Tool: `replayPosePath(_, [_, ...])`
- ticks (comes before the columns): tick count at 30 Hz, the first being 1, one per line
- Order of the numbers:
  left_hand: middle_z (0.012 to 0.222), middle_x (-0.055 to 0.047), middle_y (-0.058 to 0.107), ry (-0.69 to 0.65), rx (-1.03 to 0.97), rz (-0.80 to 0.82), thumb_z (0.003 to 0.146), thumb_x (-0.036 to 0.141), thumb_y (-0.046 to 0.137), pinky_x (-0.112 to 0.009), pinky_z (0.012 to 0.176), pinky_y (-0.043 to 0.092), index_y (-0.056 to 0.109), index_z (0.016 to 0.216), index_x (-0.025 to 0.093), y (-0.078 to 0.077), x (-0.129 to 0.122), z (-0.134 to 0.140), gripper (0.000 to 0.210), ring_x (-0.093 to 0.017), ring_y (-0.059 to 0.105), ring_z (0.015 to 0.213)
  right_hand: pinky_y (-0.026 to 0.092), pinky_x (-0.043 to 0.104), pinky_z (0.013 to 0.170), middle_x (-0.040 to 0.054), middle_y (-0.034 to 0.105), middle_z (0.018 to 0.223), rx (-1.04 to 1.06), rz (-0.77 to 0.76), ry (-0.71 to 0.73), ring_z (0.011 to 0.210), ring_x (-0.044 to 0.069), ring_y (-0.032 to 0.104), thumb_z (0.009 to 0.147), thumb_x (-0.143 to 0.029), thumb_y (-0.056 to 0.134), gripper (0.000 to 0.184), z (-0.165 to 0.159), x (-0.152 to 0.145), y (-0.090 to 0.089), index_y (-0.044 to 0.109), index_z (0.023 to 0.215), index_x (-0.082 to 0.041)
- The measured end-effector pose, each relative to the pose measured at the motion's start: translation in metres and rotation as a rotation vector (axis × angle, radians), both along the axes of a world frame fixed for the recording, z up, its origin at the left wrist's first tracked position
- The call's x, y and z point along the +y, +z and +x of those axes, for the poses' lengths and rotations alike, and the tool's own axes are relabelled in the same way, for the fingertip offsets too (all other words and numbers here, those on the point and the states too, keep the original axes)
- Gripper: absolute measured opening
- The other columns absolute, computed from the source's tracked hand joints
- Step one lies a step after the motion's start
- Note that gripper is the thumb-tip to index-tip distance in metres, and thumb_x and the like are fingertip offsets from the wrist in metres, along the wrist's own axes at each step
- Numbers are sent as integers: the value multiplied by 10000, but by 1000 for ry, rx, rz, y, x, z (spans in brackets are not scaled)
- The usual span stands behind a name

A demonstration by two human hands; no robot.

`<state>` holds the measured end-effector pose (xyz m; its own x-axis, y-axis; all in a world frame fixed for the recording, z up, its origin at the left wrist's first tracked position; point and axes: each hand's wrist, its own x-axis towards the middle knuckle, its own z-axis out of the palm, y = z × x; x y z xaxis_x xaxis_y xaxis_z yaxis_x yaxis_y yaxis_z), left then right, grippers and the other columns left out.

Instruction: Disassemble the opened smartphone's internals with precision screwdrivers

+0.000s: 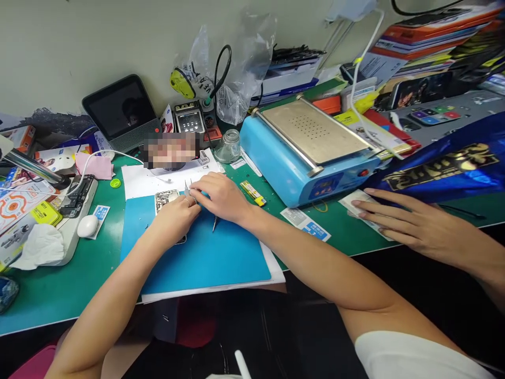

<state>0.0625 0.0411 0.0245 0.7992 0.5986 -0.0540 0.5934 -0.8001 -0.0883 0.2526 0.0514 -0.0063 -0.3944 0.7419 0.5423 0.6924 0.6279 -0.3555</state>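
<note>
An opened phone (166, 197) with bare inner parts lies on a blue mat (221, 258). My left hand (178, 218), with a ring on one finger, covers much of it; its fingers are closed at the phone's right edge, and whatever they pinch is hidden. My right hand (221, 196) is closed against the left fingertips. Between the fingers stick out the thin metal points of what look like tweezers (187, 187). A slim dark tool end shows below my right palm; I cannot tell whether it is the same tool.
A blue heating plate machine (272, 168) stands to the right. Another person's hand (418, 223) rests on a white packet beside a shiny blue bag (450, 158). Behind the mat are a glass jar (229, 146) and a dark-screened display (120, 110). A white mouse-shaped item (87, 226) lies left.
</note>
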Motion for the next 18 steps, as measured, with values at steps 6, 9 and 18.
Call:
replayPosePath(6, [984, -129, 696, 13, 9, -12, 1020, 83, 530, -342, 736, 545, 696, 929, 115, -3, -3, 0, 192, -266, 667, 952, 418, 354, 711, 61, 731, 808, 10, 281, 93, 754, 204, 586, 1105, -324, 468, 328, -7, -28, 11, 749, 1059, -162])
replayPosePath(9, [935, -117, 685, 14, 13, -18, 1002, 52, 527, -339, 701, 530, 686, 893, 121, -3, -5, -2, 205, -261, 659, 905, 463, 351, 722, 75, 743, 844, 5, 236, 133, 767, 212, 611, 1114, -370, 436, 381, -8, -35, 11, 751, 1080, -160])
replayPosePath(18, [978, -99, 662, -20, -14, -4, 1073, 144, 473, -331, 715, 482, 688, 1023, 146, 0, -9, -3, 221, -241, 632, 932, 510, 451, 945, 148, 761, 1108, -12, -157, -346, 1061, 322, 665, 1012, -244, 459, 310, 49, 1, 10, 752, 1073, -165])
